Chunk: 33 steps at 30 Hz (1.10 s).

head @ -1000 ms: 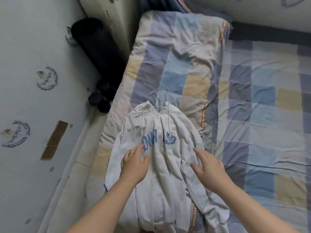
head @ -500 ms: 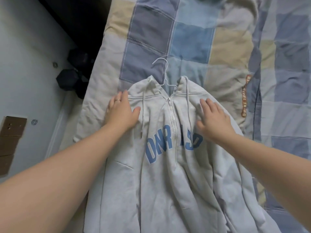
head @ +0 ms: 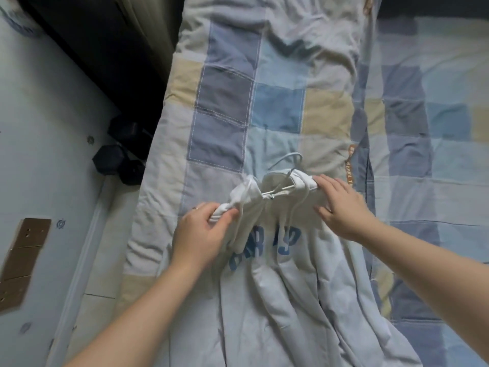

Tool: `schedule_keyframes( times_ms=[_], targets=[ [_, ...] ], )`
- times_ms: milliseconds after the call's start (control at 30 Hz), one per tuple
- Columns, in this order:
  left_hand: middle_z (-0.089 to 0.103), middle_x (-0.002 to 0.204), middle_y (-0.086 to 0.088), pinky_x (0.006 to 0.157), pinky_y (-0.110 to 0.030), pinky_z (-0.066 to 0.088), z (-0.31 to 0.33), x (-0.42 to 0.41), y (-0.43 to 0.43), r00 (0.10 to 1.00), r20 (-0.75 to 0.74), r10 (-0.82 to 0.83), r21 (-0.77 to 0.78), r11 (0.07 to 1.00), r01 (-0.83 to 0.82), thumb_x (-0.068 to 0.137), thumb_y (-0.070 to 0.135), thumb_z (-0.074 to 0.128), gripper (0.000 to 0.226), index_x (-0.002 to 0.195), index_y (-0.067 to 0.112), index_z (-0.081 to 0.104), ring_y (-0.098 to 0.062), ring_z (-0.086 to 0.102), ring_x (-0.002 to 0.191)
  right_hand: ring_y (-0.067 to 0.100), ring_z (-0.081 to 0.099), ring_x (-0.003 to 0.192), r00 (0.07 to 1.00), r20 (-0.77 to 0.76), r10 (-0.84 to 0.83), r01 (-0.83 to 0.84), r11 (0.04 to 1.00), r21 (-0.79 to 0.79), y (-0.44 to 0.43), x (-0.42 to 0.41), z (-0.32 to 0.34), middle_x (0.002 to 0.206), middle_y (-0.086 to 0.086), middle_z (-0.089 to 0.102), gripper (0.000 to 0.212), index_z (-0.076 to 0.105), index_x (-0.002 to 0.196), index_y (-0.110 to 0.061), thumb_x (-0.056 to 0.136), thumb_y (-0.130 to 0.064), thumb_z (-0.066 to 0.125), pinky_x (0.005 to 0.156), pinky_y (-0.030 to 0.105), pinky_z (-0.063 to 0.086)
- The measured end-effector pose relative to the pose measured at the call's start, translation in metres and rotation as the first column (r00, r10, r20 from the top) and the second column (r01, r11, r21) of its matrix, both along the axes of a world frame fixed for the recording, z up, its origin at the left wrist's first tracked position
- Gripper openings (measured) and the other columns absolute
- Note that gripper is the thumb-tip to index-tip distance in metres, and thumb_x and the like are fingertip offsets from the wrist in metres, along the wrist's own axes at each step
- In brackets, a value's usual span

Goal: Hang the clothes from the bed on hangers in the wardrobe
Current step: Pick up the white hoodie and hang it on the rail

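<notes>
Hoodie [head: 264,287] lies on the bed [head: 225,102], collar bunched between the hands. Left hand [head: 203,230] pinches one shoulder, probably to seat it on the hanger [head: 279,190]. Right hand [head: 341,205] lies over the other, steadying it; whether it is gripping or only pressing, I cannot tell.

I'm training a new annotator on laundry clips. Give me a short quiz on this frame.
1. True or false: the hook of the hanger pokes out past the collar of the hoodie.
2. The left hand grips: A) bunched hoodie fabric, B) the hook, C) the quilt?
3. What colour is the hoodie's lettering?
Key: 1 true; 2 A; 3 blue.
</notes>
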State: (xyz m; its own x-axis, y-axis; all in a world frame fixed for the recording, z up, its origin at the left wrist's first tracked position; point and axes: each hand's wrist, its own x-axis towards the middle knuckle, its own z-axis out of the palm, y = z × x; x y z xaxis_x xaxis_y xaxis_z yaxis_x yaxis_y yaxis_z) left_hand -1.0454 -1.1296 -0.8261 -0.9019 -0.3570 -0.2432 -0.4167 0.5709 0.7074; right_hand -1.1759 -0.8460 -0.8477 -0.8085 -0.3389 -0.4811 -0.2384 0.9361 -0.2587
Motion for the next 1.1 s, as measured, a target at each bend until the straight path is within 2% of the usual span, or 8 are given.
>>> schedule_keyframes(
  times_ms=[133, 267, 367, 500, 600, 833, 967, 1100],
  targets=[
    [0.059, 0.071, 0.004, 0.068, -0.037, 0.046, 0.062, 0.038, 0.000, 1.000, 0.006, -0.020, 0.102, 0.995, 0.019, 0.080, 0.067, 0.052, 0.051, 0.071, 0.018, 0.062, -0.011, 0.058, 0.072, 0.019, 0.044, 0.125, 0.995, -0.040, 0.093, -0.096, 0.993, -0.075, 0.017, 0.028, 0.075, 0.125, -0.009, 0.056, 0.034, 0.054, 0.117, -0.030, 0.094, -0.051, 0.039, 0.097, 0.043, 0.040],
    [0.055, 0.070, 0.002, 0.065, -0.030, 0.041, 0.134, 0.068, 0.006, 0.997, 0.021, -0.070, 0.110, 0.992, 0.067, 0.083, 0.057, 0.066, 0.043, 0.068, 0.018, 0.061, -0.013, 0.054, 0.073, 0.021, 0.057, 0.094, 0.991, 0.021, 0.131, -0.128, 0.986, -0.110, 0.034, 0.070, 0.168, 0.090, -0.014, 0.054, 0.025, 0.057, 0.096, -0.028, 0.096, -0.049, 0.044, 0.079, 0.040, 0.045],
    [0.055, 0.072, 0.003, 0.064, -0.028, 0.037, 0.184, 0.079, 0.015, 0.992, 0.015, -0.123, 0.078, 0.989, 0.122, 0.089, 0.039, 0.071, 0.031, 0.069, 0.017, 0.060, -0.010, 0.052, 0.073, 0.019, 0.058, 0.087, 0.996, 0.088, 0.021, -0.007, 0.987, -0.161, 0.050, 0.110, 0.226, 0.095, -0.010, 0.061, 0.013, 0.051, 0.099, -0.028, 0.095, -0.040, 0.055, 0.079, 0.040, 0.047],
    [0.051, 0.068, 0.003, 0.063, -0.032, 0.032, 0.242, 0.086, 0.039, 0.976, -0.033, -0.214, 0.061, 0.974, 0.216, 0.089, 0.038, 0.071, 0.035, 0.065, 0.023, 0.051, -0.009, 0.048, 0.066, 0.018, 0.053, 0.095, 0.995, 0.042, -0.091, 0.097, 0.982, -0.161, 0.074, 0.164, 0.277, 0.100, -0.007, 0.053, 0.018, 0.056, 0.111, -0.019, 0.098, -0.031, 0.053, 0.084, 0.034, 0.043],
    [0.047, 0.065, 0.006, 0.060, -0.029, 0.031, 0.275, 0.091, 0.064, 0.953, -0.097, -0.288, 0.072, 0.953, 0.295, 0.088, 0.037, 0.073, 0.040, 0.062, 0.027, 0.044, -0.004, 0.046, 0.064, 0.020, 0.051, 0.088, 0.968, -0.055, -0.243, 0.227, 0.951, -0.208, 0.100, 0.199, 0.311, 0.089, -0.005, 0.052, 0.012, 0.061, 0.097, -0.018, 0.099, -0.027, 0.052, 0.077, 0.032, 0.038],
    [0.047, 0.063, 0.000, 0.058, -0.027, 0.029, 0.326, 0.107, 0.151, 0.800, -0.227, -0.556, 0.052, 0.813, 0.580, 0.084, 0.048, 0.068, 0.047, 0.068, 0.007, 0.055, -0.008, 0.042, 0.062, 0.018, 0.053, 0.076, 0.826, -0.079, -0.558, 0.493, 0.783, -0.379, 0.183, 0.318, 0.378, 0.078, -0.002, 0.056, 0.018, 0.055, 0.079, -0.019, 0.097, -0.021, 0.054, 0.068, 0.033, 0.040],
    [0.057, 0.070, 0.000, 0.065, -0.034, 0.039, 0.357, 0.138, 0.221, 0.700, -0.281, -0.656, 0.036, 0.722, 0.691, 0.084, 0.045, 0.075, 0.032, 0.075, 0.018, 0.062, -0.016, 0.051, 0.069, 0.012, 0.054, 0.074, 0.710, -0.142, -0.689, 0.571, 0.682, -0.457, 0.238, 0.399, 0.410, 0.075, -0.005, 0.056, 0.020, 0.054, 0.078, -0.022, 0.098, -0.025, 0.053, 0.069, 0.035, 0.043],
    [0.059, 0.084, 0.014, 0.063, -0.015, 0.038, 0.387, 0.185, 0.300, 0.597, -0.337, -0.728, 0.048, 0.620, 0.783, 0.077, 0.038, 0.084, 0.026, 0.091, 0.027, 0.064, 0.002, 0.053, 0.072, 0.009, 0.055, 0.074, 0.559, -0.191, -0.806, 0.624, 0.562, -0.543, 0.291, 0.490, 0.427, 0.075, -0.007, 0.058, 0.019, 0.056, 0.077, -0.024, 0.096, -0.021, 0.056, 0.070, 0.033, 0.044]
  ],
)
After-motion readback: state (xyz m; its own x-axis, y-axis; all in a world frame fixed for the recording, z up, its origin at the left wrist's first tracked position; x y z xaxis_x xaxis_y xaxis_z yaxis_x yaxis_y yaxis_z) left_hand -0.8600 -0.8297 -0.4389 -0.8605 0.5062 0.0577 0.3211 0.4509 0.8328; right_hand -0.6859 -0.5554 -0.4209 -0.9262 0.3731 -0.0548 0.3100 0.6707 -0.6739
